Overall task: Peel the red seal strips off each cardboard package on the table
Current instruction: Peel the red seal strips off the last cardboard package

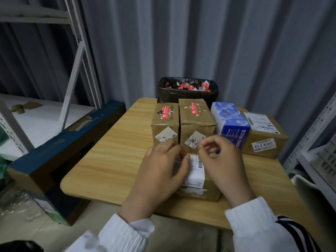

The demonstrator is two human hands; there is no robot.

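A low cardboard package [197, 194] with a white shipping label [197, 172] lies at the near middle of the wooden table [109, 153]. My left hand [163, 166] lies on its top, fingers bent over its far left edge. My right hand [222, 160] hovers over its far right part with curled fingers, thumb and forefinger tips close together, nothing visible between them. No red strip shows on this package; my hands hide much of its top. Behind stand two upright boxes, one [164, 128] with a red seal strip [166, 112] and one [196, 124] with a red strip [195, 108].
A blue tissue pack [231, 120] and another labelled cardboard box [263, 139] stand at the back right. A black-lined bin [188, 96] holding several peeled red strips sits behind the table. A long blue carton [54, 151] leans at the left, metal shelving [320, 142] at the right.
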